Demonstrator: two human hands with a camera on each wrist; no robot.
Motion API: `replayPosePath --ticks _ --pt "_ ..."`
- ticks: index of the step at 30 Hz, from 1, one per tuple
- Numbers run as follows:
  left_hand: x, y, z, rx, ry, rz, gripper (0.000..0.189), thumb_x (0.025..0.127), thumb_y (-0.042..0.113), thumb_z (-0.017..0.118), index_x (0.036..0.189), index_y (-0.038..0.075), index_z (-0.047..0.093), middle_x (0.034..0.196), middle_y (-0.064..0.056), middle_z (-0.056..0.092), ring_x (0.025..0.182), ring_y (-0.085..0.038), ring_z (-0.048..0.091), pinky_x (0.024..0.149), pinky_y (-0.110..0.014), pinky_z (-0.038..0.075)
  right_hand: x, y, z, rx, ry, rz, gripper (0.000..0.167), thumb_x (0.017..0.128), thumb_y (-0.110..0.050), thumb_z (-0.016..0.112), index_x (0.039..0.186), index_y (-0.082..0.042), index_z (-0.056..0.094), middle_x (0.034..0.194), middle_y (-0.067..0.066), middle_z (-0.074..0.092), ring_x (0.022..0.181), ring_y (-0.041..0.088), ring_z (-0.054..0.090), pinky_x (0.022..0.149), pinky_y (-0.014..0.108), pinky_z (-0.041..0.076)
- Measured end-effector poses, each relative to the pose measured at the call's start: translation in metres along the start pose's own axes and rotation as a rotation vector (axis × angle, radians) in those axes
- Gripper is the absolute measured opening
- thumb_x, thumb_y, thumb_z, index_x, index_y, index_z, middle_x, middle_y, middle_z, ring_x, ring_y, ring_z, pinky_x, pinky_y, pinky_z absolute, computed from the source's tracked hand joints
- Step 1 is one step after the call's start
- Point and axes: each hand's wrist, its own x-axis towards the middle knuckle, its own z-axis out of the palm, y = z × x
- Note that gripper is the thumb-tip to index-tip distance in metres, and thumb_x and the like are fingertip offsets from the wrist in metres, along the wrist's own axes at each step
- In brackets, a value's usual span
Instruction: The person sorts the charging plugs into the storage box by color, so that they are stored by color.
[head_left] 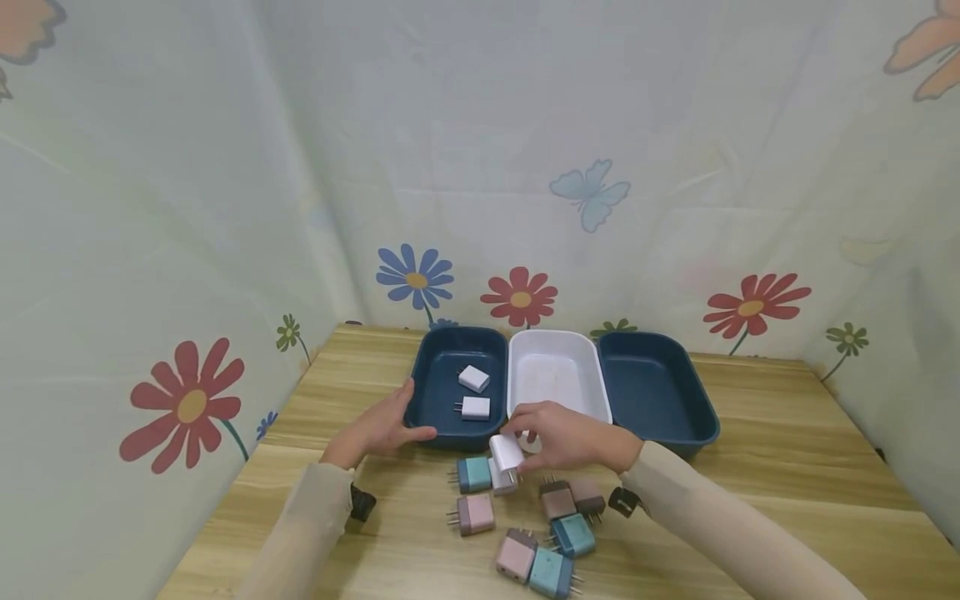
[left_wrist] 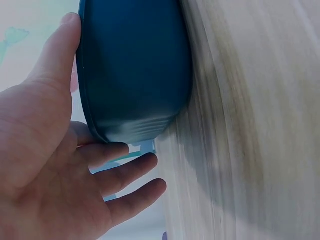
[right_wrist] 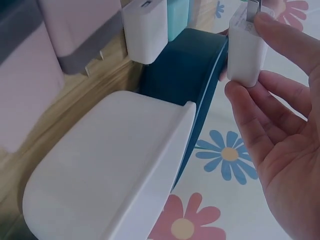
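My right hand (head_left: 562, 437) pinches a white plug charger (head_left: 506, 452) between thumb and fingertips, raised above the table. In the right wrist view this charger (right_wrist: 246, 50) has its metal prongs by the thumb. Another white charger (head_left: 501, 481) lies below it, beside a teal charger (head_left: 474, 474). My left hand (head_left: 381, 425) touches the left dark blue bin (head_left: 420, 375) at its near left corner. The thumb (left_wrist: 57, 52) rests along the rim and the other fingers spread loosely near the wall. Two white chargers (head_left: 476, 408) lie inside that bin.
A white bin (head_left: 558, 367) stands in the middle and a second dark blue bin (head_left: 652, 383) on the right, side by side. Several pink chargers (head_left: 477, 514) and teal chargers (head_left: 573, 535) lie on the wooden table (head_left: 787, 500). A flowered curtain (head_left: 465, 167) hangs behind.
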Motion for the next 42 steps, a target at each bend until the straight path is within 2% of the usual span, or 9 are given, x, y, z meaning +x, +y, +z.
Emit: replayPosePath --ticks 6,9,14,24,29,34,42 --pt "-0.001 -0.003 -0.003 0.005 0.007 0.034 0.104 0.083 0.048 0.069 0.147 -0.008 0.009 0.151 -0.028 0.015 0.137 -0.039 0.022 0.109 -0.049 0.023 0.007 0.001 -0.004 -0.018 0.007 0.053 0.046 0.078 -0.033 0.079 0.118 -0.015 0.065 0.110 -0.005 0.060 0.093 0.012 0.059 0.079 0.024 0.051" --pt "0.001 -0.004 -0.003 -0.001 0.009 0.038 0.104 0.082 0.047 0.069 0.147 -0.008 0.010 0.151 -0.027 0.015 0.137 -0.038 0.021 0.109 -0.049 0.023 0.012 0.004 -0.006 -0.030 0.009 0.052 0.046 0.078 -0.033 0.078 0.117 -0.014 0.065 0.109 -0.004 0.060 0.093 0.013 0.058 0.078 0.023 0.050" --pt "0.003 -0.005 -0.001 0.000 0.012 0.024 0.105 0.082 0.048 0.070 0.148 -0.008 0.009 0.151 -0.027 0.015 0.138 -0.038 0.021 0.109 -0.049 0.023 0.022 0.010 -0.009 -0.032 0.022 0.043 0.047 0.076 -0.029 0.081 0.116 -0.010 0.065 0.104 -0.001 0.061 0.089 0.014 0.059 0.075 0.024 0.051" --pt "0.000 -0.002 -0.003 -0.009 0.011 -0.002 0.105 0.082 0.046 0.070 0.148 -0.007 0.008 0.151 -0.027 0.015 0.138 -0.039 0.021 0.109 -0.050 0.023 0.044 0.015 -0.010 -0.014 0.011 0.160 0.049 0.076 -0.033 0.080 0.118 -0.012 0.065 0.104 -0.003 0.060 0.091 0.014 0.059 0.077 0.019 0.049" --pt "-0.001 0.000 -0.003 -0.014 0.003 -0.014 0.105 0.082 0.048 0.070 0.148 -0.007 0.008 0.152 -0.027 0.014 0.138 -0.038 0.019 0.109 -0.049 0.022 0.054 0.017 -0.008 0.018 0.006 0.201 0.049 0.077 -0.034 0.079 0.119 -0.012 0.065 0.100 -0.004 0.059 0.093 0.019 0.060 0.078 0.021 0.049" --pt "-0.001 0.001 -0.002 -0.009 -0.003 -0.026 0.106 0.082 0.049 0.069 0.148 -0.007 0.007 0.152 -0.027 0.012 0.139 -0.038 0.018 0.110 -0.049 0.021 0.060 0.020 -0.005 0.025 0.019 0.218 0.048 0.078 -0.033 0.078 0.118 -0.011 0.065 0.102 -0.002 0.060 0.091 0.021 0.060 0.077 0.022 0.049" --pt "-0.001 0.004 0.001 -0.025 -0.019 -0.055 0.105 0.084 0.047 0.068 0.148 -0.006 0.004 0.153 -0.026 0.010 0.140 -0.037 0.016 0.110 -0.049 0.019 0.067 0.028 0.003 -0.021 0.039 0.205 0.048 0.079 -0.036 0.077 0.118 -0.011 0.065 0.102 -0.001 0.061 0.086 0.013 0.056 0.075 0.021 0.049"
